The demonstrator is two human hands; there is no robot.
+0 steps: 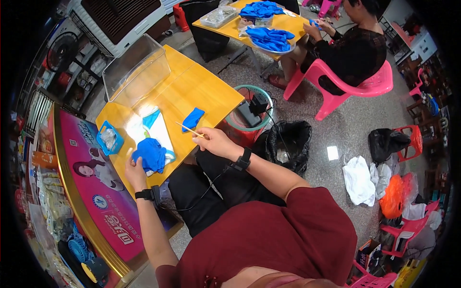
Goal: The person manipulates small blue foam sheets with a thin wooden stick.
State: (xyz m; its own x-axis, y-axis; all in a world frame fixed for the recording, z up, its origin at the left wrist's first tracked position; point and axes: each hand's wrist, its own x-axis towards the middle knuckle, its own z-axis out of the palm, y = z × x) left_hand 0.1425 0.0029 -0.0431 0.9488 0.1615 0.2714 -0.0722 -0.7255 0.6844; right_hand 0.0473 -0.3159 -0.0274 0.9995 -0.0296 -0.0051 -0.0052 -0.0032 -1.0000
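Pointing leftward, a stick (188,129) juts from right hand (215,141).

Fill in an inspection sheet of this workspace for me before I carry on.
Surface: yellow table, partly covered.
Job's things: blue cloth lying over white-and-teal cloth; smaller blue piece apart from it; thin pointed tool, exact kind unclear.
Clutter: clear plastic bin at the far end; small blue basket at the left edge, with clear plastic inside.
Grips: left grip at the blue cloth's edge, pinch unclear; right grip holding the tool.
Cables: thin cable over the lap, ends unclear.
Surroundings: seated co-worker at a second table; black bag on the floor to the right.
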